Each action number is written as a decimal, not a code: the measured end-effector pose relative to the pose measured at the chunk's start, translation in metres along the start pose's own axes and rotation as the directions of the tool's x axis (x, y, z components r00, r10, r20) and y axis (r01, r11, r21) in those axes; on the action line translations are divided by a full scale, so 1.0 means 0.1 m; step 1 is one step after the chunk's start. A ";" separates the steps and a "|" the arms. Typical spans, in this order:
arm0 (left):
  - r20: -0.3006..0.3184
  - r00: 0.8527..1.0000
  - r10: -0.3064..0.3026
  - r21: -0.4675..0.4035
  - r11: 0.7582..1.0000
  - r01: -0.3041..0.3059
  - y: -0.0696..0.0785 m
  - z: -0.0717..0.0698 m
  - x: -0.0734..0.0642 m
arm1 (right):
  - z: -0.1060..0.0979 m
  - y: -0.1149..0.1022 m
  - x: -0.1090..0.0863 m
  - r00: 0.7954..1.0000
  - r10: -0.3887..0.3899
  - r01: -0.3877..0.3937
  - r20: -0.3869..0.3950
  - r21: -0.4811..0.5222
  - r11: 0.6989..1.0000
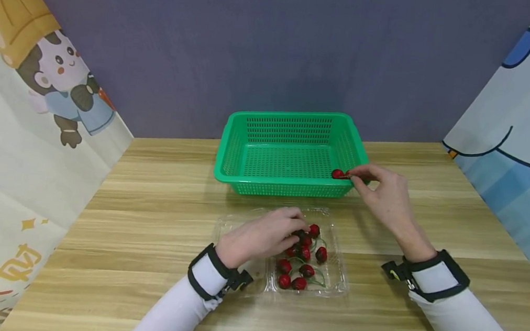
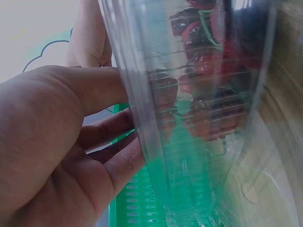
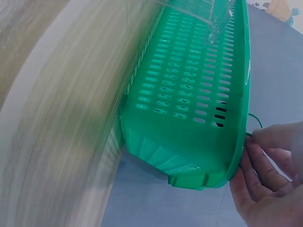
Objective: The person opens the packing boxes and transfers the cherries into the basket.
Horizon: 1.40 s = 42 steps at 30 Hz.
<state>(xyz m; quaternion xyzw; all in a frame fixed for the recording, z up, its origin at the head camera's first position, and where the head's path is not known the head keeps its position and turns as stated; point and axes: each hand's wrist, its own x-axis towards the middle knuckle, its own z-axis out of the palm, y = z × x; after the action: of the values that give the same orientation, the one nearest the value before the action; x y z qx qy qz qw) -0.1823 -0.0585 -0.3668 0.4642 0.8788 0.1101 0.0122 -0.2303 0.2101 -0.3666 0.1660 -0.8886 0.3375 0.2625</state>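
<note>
My right hand [image 1: 387,197] pinches a red cherry [image 1: 337,174] by its stem at the front right rim of the green plastic basket [image 1: 287,180]. A second bit of red shows beside its fingertips. In the right wrist view a thin green stem [image 3: 256,119] sticks out of that hand [image 3: 272,170]. My left hand [image 1: 266,234] reaches into a clear plastic box [image 1: 338,277], its bent fingers among several dark red cherries [image 1: 304,253] with green stems. Through the box wall in the left wrist view, the left fingertips are near a dark cherry [image 2: 165,90]; their contact is blurred.
The box's clear lid [image 1: 236,226] lies folded out to the left, partly under the left forearm. Both stand on a wood-grain table [image 1: 156,219]. Behind the basket rises a dark purple-grey panel [image 1: 199,54], with printed cloths [image 1: 1,153] at the sides.
</note>
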 end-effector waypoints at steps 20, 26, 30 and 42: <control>-0.005 1.000 0.016 -0.007 1.000 -0.016 0.00 0.00 0.01 | 0.02 0.00 -0.01 0.997 -0.069 0.068 -0.019 -0.024 0.997; 0.003 1.000 0.007 -0.011 1.000 -0.007 0.00 0.00 0.01 | 0.02 0.00 -0.01 0.997 -0.072 0.072 -0.018 -0.027 0.997; 0.006 1.000 0.000 -0.019 1.000 0.000 0.00 -0.01 0.01 | 0.02 -0.01 -0.01 0.997 -0.072 0.072 -0.011 -0.028 0.997; -0.040 0.999 0.005 -0.061 0.998 -0.007 -0.02 -0.05 -0.02 | 0.01 -0.03 -0.02 0.997 -0.081 0.081 0.004 -0.019 0.997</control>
<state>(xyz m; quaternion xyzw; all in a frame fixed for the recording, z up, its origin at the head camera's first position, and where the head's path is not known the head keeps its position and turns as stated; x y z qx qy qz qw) -0.1833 -0.0617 -0.3623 0.4639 0.8737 0.1464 0.0084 -0.2278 0.2081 -0.3666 0.2000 -0.8847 0.3180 0.2761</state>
